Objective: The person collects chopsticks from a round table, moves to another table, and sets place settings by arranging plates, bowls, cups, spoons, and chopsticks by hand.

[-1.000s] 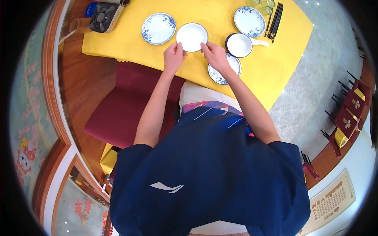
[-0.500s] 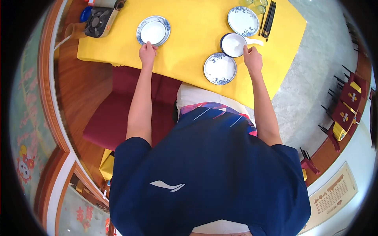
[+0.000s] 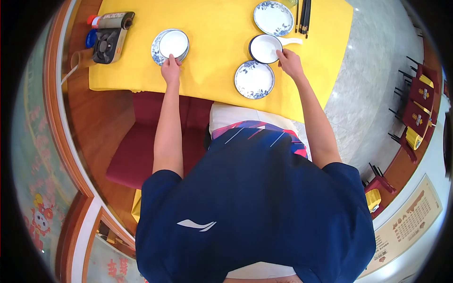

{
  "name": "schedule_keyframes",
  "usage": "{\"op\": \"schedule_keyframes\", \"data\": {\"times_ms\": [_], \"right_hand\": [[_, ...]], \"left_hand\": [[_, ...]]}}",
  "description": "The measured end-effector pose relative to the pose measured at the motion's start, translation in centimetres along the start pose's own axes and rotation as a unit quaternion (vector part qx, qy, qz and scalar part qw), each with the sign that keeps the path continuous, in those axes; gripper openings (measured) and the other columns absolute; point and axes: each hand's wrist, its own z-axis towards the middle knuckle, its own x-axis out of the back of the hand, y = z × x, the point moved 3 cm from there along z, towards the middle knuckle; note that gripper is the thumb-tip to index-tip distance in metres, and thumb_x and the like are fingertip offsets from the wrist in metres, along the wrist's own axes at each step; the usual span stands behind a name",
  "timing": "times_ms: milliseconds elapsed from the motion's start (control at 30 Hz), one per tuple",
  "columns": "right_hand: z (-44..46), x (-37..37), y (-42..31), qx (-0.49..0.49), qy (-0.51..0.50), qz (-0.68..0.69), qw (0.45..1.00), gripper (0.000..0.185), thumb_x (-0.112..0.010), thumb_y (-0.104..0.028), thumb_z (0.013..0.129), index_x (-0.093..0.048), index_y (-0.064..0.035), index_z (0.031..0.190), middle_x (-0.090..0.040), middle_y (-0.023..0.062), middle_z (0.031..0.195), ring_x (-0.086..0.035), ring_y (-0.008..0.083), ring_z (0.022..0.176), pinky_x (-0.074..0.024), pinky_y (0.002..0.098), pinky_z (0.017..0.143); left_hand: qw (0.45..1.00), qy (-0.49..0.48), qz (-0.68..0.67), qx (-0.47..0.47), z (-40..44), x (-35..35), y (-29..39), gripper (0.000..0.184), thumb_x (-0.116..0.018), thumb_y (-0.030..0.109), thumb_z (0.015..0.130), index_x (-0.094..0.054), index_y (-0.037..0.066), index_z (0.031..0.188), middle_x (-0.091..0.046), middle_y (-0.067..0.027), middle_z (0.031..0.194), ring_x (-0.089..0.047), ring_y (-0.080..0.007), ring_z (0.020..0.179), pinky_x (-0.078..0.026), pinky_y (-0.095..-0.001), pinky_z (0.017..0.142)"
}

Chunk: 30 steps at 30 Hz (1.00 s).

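Observation:
My left hand pinches the near rim of a small white bowl, which is over a blue-patterned plate at the left. At the centre right, my right hand grips the right rim of another white bowl with a dark outer rim. A white spoon lies just beyond that hand. Nearer to me is a patterned plate; a further patterned plate lies behind the right bowl.
Black chopsticks lie at the back right of the yellow tablecloth. A portable gas stove stands at the left end. Under the table's near edge is a dark red chair.
My left hand has carried the small bowl left, over the left plate. My right hand has let go of it, moved right and taken hold of the other bowl. The view has shifted.

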Motion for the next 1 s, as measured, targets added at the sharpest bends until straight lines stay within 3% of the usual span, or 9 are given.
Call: {"op": "schedule_keyframes", "data": {"times_ms": [33, 67, 133, 200, 333, 500, 767, 900, 1000], "right_hand": [[-0.8, 0.1, -0.3, -0.022, -0.03, 0.065, 0.997, 0.036, -0.057, -0.032, 0.093, -0.062, 0.0011, 0.08, -0.063, 0.012, 0.065, -0.058, 0.0188, 0.052, -0.045, 0.0326, 0.052], [-1.5, 0.1, -0.2, -0.022, -0.029, 0.066, 0.997, 0.036, -0.057, -0.032, 0.093, -0.062, 0.0011, 0.08, -0.063, 0.012, 0.065, -0.058, 0.0188, 0.052, -0.045, 0.0326, 0.052], [-2.9, -0.4, 0.6, -0.032, -0.042, 0.253, 0.966, 0.033, -0.057, -0.03, 0.094, -0.06, -0.0009, 0.08, -0.057, 0.0038, 0.061, -0.047, 0.0067, 0.048, -0.0369, 0.0235, 0.045], [-4.4, -0.7, 1.6, -0.034, -0.048, 0.262, 0.963, 0.031, -0.057, -0.029, 0.095, -0.059, -0.0016, 0.079, -0.055, 0.0027, 0.06, -0.046, 0.0062, 0.048, -0.0355, 0.0227, 0.044], [-7.3, -1.9, 4.1, -0.058, -0.064, 0.231, 0.969, 0.031, -0.057, -0.027, 0.095, -0.057, -0.0026, 0.076, -0.054, 0.0018, 0.059, -0.045, 0.0062, 0.048, -0.0352, 0.023, 0.044], [-8.7, -3.3, 5.9, -0.054, -0.064, 0.157, 0.984, 0.031, -0.056, -0.028, 0.095, -0.059, -0.003, 0.078, -0.053, 0.0013, 0.058, -0.046, 0.0065, 0.048, -0.0362, 0.0232, 0.045], [-8.3, -3.8, 6.6, -0.033, -0.051, 0.119, 0.991, 0.037, -0.055, -0.031, 0.095, -0.06, 0.0009, 0.079, -0.057, 0.0063, 0.057, -0.053, 0.012, 0.05, -0.0426, 0.0298, 0.05], [-7.9, -3.2, 6.9, -0.014, -0.088, 0.05, 0.995, 0.042, -0.058, -0.038, 0.092, -0.061, 0.0026, 0.078, -0.061, 0.0167, 0.063, -0.059, 0.0268, 0.055, -0.0467, 0.0386, 0.057], [-7.1, -1.5, 6.2, -0.019, -0.103, 0.0, 0.995, 0.043, -0.059, -0.038, 0.091, -0.061, 0.0031, 0.078, -0.061, 0.0178, 0.064, -0.058, 0.0296, 0.055, -0.0464, 0.0396, 0.057]], "left_hand": [[1.0, 0.005, -0.003, 0.0, -0.2, -0.1, 0.0, 0.044, -0.051, 0.038, 0.097, -0.058, 0.0, 0.076, -0.058, -0.0055, 0.06, -0.047, -0.0101, 0.047, -0.036, -0.0247, 0.044], [1.0, 0.01, -0.006, -0.001, -0.4, -0.2, 0.0, 0.046, -0.051, 0.04, 0.097, -0.059, 0.0, 0.076, -0.057, -0.0051, 0.059, -0.047, -0.01, 0.047, -0.035, -0.0243, 0.044], [0.999, 0.012, -0.036, 0.018, -1.4, -0.7, 0.0, 0.047, -0.051, 0.041, 0.097, -0.058, 0.0, 0.074, -0.057, -0.0051, 0.059, -0.047, -0.0099, 0.047, -0.035, -0.0247, 0.044], [0.997, 0.014, -0.064, 0.038, -3.1, -1.5, -0.3, 0.048, -0.05, 0.042, 0.097, -0.058, 0.001, 0.071, -0.057, -0.0051, 0.058, -0.047, -0.0097, 0.048, -0.035, -0.025, 0.044], [0.995, -0.09, 0.042, 0.0, -7.1, -5.4, -1.7, 0.047, -0.049, 0.039, 0.098, -0.056, 0.005, 0.067, -0.056, -0.0037, 0.057, -0.044, -0.0076, 0.048, -0.033, -0.0244, 0.045], [0.973, -0.22, 0.065, -0.035, -12.5, -11.2, -2.2, 0.042, -0.055, 0.034, 0.096, -0.059, 0.002, 0.068, -0.057, -0.0034, 0.056, -0.053, -0.0098, 0.055, -0.041, -0.0264, 0.054], [0.94, -0.315, 0.12, -0.045, -16.1, -13.9, -2.4, 0.04, -0.059, 0.033, 0.094, -0.062, 0.001, 0.071, -0.06, -0.0034, 0.059, -0.053, -0.0088, 0.054, -0.04, -0.0261, 0.051], [0.924, -0.352, 0.136, -0.054, -16.6, -14.2, -3.1, 0.04, -0.06, 0.032, 0.093, -0.06, 0.001, 0.068, -0.058, -0.003, 0.058, -0.052, -0.0084, 0.053, -0.039, -0.0257, 0.051], [0.929, -0.351, 0.114, -0.024, -17.3, -14.0, -3.7, 0.04, -0.059, 0.031, 0.094, -0.059, 0.001, 0.067, -0.057, -0.0027, 0.057, -0.051, -0.0091, 0.053, -0.039, -0.0258, 0.051]]}}
